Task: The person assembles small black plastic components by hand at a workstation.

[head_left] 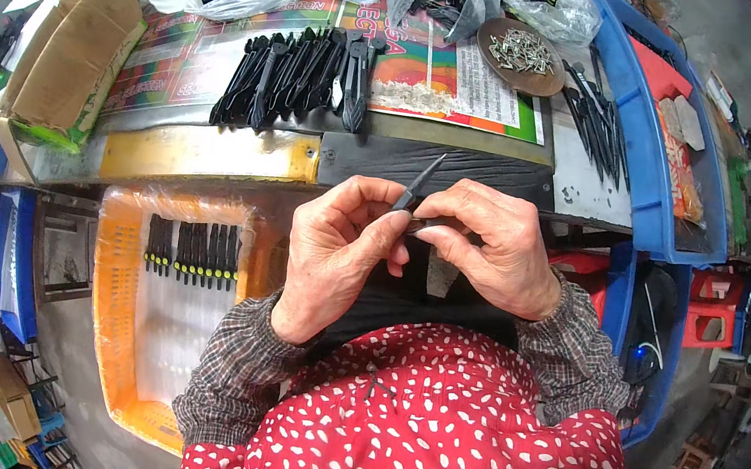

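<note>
Taking the hands as the middle of the dial, the left hand [346, 240] is pinched closed, thumb against curled fingers, on the lower end of a slim, dark, pointed piece [421, 179] whose tip points toward 1 o'clock. The right hand [494, 246] meets it from 3 o'clock, its thumb and forefinger closed on a small dark part [418, 225] beside the left fingertips; the fingers hide whether this joins the pointed piece. Both hands are near the close edge of a worktable with a printed, multicoloured covering [504, 109], on the wearer's side of it. Between 10 and 11 o'clock on that table, long black plastic pieces [302, 75] lie side by side in a dense row. From 11 to 12 o'clock, beyond them, clear plastic bags [470, 8] hold black parts. At 1 o'clock a round brown dish [551, 82] contains small silvery metal pins [521, 52]; near 2 o'clock lie thin black pointed strips [593, 121], just beside a long blue plastic tray [660, 159]. At 10 o'clock stands an open brown cardboard box [70, 48]. At 8 o'clock, below table level, an orange plastic basket [113, 294] holds black pieces with yellow-green dots [210, 250] in a row.
</note>
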Demonstrator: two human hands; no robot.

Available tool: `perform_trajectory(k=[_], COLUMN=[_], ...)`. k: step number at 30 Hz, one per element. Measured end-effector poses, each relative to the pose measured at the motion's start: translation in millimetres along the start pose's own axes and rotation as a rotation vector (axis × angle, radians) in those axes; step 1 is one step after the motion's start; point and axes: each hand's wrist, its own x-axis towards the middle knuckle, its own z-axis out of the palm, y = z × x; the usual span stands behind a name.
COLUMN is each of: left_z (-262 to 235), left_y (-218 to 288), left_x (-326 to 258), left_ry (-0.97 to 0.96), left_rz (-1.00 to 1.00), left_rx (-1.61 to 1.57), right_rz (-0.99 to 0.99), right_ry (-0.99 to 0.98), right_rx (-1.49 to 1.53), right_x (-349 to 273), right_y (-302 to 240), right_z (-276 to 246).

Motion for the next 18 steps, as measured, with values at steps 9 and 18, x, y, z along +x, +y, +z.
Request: perform_trajectory(k=[9, 18], left_z=[0.8, 0.9], left_y=[3.8, -0.4], left_x=[-5.9, -9.1], left_ry=[0.007, 0.007], left_rz=[-0.010, 0.388], left_rx=[0.195, 0.748], right_rz=[0.167, 0.184], right_ry=[0.165, 0.105], right_rx=[0.112, 0.101], right_x=[-7.7, -8.6], right_y=[-11.8, -8.0], right_z=[-15.5, -16.7])
